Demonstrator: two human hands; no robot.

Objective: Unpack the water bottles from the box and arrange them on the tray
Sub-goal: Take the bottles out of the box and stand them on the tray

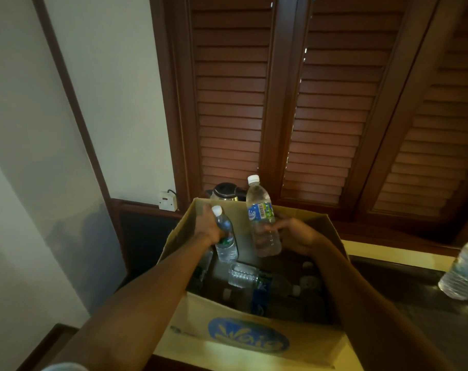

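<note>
Risk, left bottle: the left hand (210,227) was closed round the middle of the small bottle (225,238), which leaned with its cap toward 11 o'clock; a grip that low on a slick, soft wall could have let it slide back into the box (257,341).
Risk, right bottle: the right hand (291,235) held the tall bottle (262,220) with fingers curled on its lower half only, so the top-heavy upper part might have swung and knocked the box's far wall.
Risk, carrying two: moving both at once toward the tray meant neither hand was free to steady the box, which could have shifted on the worktop (414,279).
Small bottle: inside the left hand, above the box's 10 o'clock corner.
Tall bottle: upright, at 11 o'clock of the right hand, touching its fingers.
Remaining bottles: several lay on their sides in the box bottom, one (254,277) clearly at 6 o'clock below both hands.
Unpacked bottle (463,271): stood at 3 o'clock, well apart from the box; whether on a tray I could not tell.
</note>
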